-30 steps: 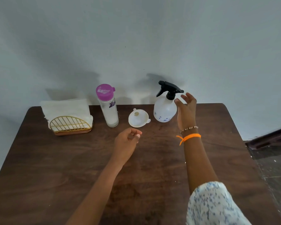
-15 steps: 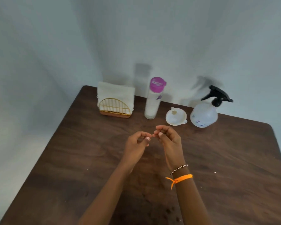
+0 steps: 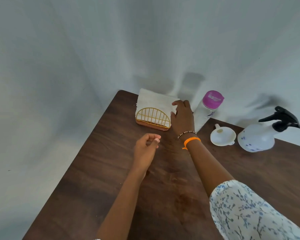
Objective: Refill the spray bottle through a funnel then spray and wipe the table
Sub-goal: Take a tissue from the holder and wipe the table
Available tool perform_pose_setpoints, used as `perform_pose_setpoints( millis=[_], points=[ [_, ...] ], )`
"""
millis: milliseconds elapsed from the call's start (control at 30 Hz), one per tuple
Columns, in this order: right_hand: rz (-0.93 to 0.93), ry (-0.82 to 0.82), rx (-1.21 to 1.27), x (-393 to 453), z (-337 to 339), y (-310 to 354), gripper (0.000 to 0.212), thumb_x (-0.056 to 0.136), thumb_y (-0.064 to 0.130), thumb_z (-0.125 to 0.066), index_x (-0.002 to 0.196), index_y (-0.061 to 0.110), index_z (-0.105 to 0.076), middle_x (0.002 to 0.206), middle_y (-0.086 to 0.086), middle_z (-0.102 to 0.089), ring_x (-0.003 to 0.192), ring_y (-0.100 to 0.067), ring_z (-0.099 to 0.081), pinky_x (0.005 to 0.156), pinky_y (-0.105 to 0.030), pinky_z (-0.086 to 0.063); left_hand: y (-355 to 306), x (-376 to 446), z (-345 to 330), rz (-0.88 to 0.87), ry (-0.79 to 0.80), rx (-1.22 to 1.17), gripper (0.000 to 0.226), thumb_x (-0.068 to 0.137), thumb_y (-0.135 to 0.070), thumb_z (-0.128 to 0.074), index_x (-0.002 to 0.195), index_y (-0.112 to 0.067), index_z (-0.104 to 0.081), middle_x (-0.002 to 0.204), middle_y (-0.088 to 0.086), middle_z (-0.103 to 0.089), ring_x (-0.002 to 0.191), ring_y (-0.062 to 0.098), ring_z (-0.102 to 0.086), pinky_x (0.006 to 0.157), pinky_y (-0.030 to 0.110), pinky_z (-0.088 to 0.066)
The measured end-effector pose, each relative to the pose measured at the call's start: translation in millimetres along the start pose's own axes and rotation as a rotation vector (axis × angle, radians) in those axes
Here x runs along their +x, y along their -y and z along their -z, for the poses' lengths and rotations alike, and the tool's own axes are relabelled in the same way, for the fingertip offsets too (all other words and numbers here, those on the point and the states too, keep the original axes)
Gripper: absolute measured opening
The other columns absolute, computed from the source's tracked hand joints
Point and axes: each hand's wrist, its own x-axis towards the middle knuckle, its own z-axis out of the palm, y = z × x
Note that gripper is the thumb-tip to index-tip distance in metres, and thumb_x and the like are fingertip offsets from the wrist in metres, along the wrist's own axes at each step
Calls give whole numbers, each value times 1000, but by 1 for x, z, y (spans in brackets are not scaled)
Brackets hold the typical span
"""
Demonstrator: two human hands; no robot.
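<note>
Head view: right hand (image 3: 182, 116) at the napkins (image 3: 154, 105), fingers on the stack's right edge — grip unclear. Left hand (image 3: 145, 149) loosely curled, empty. Spray bottle (image 3: 256, 139) and funnel (image 3: 222, 135) sit to the right — nearer the right arm.

One head-worn wide-angle camera looks forward and steeply down, turned toward the table's (image 3: 97, 179) far-left corner. The table edge runs diagonally from lower left to upper centre; the wall (image 3: 76, 49) fills the upper frame. Forearms enter close at the bottom edge.
</note>
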Motion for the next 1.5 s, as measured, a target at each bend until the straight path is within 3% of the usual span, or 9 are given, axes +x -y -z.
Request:
perform_pose_setpoints(
  millis=[100, 267, 433, 600, 767, 833, 933, 1167, 1500],
  points=[
    [-35, 85, -155, 15, -9, -7, 21, 80, 3, -61, 101, 1, -60, 109, -18, -51, 92, -35, -57, 79, -37, -46, 1, 4, 2, 15, -4, 1, 14, 90, -17, -53, 92, -22, -66, 90, -6, -64, 82, 7, -60, 66, 16, -42],
    [61, -66, 61, 18, -12, 2, 5, 80, 3, -57, 85, 2, -58, 89, -16, -56, 83, -32, -53, 73, -38, -42, 2, 7, 3, 25, 4, -19, 14, 91, -18, -52, 92, -23, -66, 91, -6, -63, 86, 9, -60, 67, 16, -43],
    [93, -112, 276, 17, -1, 25, 13, 87, -9, -41, 96, -4, -49, 82, -7, -52, 66, -9, -46, 60, -8, -34, 1, 3, 3, 31, 24, -36, 13, 91, -18, -53, 92, -24, -65, 90, -9, -62, 86, 8, -60, 66, 15, -43],
    [48, -151, 344, 21, -4, 28, 10, 91, -2, -44, 100, -4, -48, 78, 0, -51, 63, -7, -46, 56, -12, -33, 0, -2, 3, 25, 26, -42, 14, 91, -17, -53, 89, -25, -64, 87, -11, -61, 82, 6, -59, 65, 14, -41],
    [4, 139, 224, 22, -5, 16, 53, 75, 19, -75, 118, 5, -46, 103, -3, -56, 93, -16, -51, 73, -18, -42, 1, -3, 7, 17, 17, -55, 15, 92, -16, -52, 90, -24, -65, 86, -10, -62, 80, 5, -58, 64, 14, -40],
    [37, 194, 38, 23, -10, 6, 49, 72, 12, -74, 116, 2, -55, 107, -13, -62, 101, -27, -55, 83, -27, -40, 1, -3, 7, 17, 17, -60, 16, 92, -16, -52, 89, -24, -65, 87, -10, -62, 81, 6, -58, 65, 14, -40],
    [129, 30, 67, 24, -12, 8, 16, 72, -4, -64, 84, 7, -67, 84, -11, -70, 82, -28, -63, 64, -19, -39, 1, -3, 7, 23, 19, -60, 15, 91, -17, -52, 89, -25, -65, 88, -10, -62, 83, 7, -59, 65, 14, -40],
    [317, -65, 208, 39, 1, 33, 33, 69, -9, -36, 84, 5, -63, 86, -9, -67, 81, -22, -59, 71, -25, -44, 3, -1, 6, 45, 29, -51, 14, 91, -18, -53, 89, -26, -64, 89, -12, -61, 85, 6, -58, 64, 15, -39],
    [180, -277, 739, -37, 33, 54, 25, 66, -11, -34, 69, 10, -47, 65, 4, -45, 65, -7, -41, 62, -18, -33, 19, -6, 9, 51, 5, -185, 17, 94, -20, -48, 107, -22, -59, 99, 0, -61, 82, 11, -61, 83, 26, -50]
  ],
)
